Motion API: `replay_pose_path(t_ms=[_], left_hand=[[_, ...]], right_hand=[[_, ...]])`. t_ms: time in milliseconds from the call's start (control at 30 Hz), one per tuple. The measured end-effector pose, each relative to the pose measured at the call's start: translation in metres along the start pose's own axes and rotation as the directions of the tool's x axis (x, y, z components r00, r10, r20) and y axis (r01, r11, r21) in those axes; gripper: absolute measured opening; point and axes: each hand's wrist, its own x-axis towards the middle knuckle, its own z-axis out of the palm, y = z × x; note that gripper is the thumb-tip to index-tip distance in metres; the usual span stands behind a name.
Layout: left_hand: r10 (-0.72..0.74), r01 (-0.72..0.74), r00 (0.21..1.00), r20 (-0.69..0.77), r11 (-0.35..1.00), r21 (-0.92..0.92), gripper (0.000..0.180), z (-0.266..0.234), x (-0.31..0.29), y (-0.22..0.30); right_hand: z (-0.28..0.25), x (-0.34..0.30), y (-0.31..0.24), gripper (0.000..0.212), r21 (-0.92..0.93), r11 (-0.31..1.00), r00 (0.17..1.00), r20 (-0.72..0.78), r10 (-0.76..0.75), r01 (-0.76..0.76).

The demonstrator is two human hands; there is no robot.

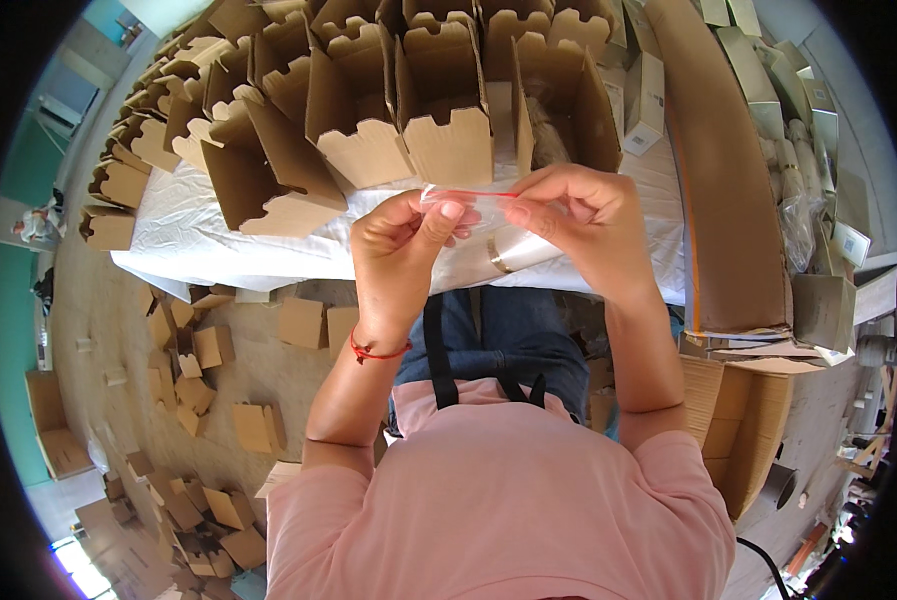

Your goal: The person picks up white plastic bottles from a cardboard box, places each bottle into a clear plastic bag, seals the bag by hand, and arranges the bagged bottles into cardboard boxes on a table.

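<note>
A small clear plastic zip bag (480, 207) with a red line along its top edge is stretched between my two hands, above the near edge of the white-covered table (288, 258). My left hand (400, 240) pinches its left end between thumb and forefinger. At the other end my right hand (590, 225) grips the red-edged strip with thumb and fingertips. Whether anything lies inside the bag I cannot make out. Just beyond my hands stand open brown cardboard boxes (446, 145) with notched flaps; one at the right (558, 110) holds something wrapped in clear plastic.
Rows of similar open boxes (218, 80) fill the table's far left. A long cardboard panel (733, 180) walls off the right side, with white cartons (823, 300) and plastic-wrapped items (793, 185) beyond. Small boxes (258, 428) lie scattered on the floor at left; a large carton (743, 430) stands at right.
</note>
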Motion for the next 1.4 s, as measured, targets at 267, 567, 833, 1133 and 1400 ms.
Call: replay_pose_path(t_ms=[267, 567, 833, 1133, 1400], left_hand=[[0.009, -0.010, 1.000, 0.028, 0.999, 0.049, 0.015, 0.011, 0.010, 0.008], [0.085, -0.084, 0.996, 0.006, 0.996, -0.012, 0.013, 0.010, 0.009, 0.010], [0.133, -0.133, 0.991, -0.013, 0.988, -0.078, 0.012, 0.011, 0.008, 0.011], [0.197, -0.198, 0.980, -0.034, 0.979, -0.041, 0.010, 0.015, 0.007, 0.011], [0.246, -0.248, 0.966, -0.077, 0.969, -0.015, 0.013, 0.016, 0.003, 0.008]], right_hand=[[-0.008, 0.011, -0.013, 0.007, -0.044, 0.995, 0.995, -0.039, -0.091, 0.089], [-0.002, 0.010, -0.018, 0.007, -0.012, 0.993, 0.990, -0.081, -0.119, 0.118], [-0.001, 0.010, -0.018, 0.009, -0.095, 0.984, 0.982, -0.098, -0.162, 0.153], [0.001, 0.007, -0.024, 0.011, -0.138, 0.983, 0.987, -0.091, -0.134, 0.121], [0.010, 0.008, -0.021, 0.015, -0.072, 0.976, 0.973, -0.093, -0.211, 0.204]])
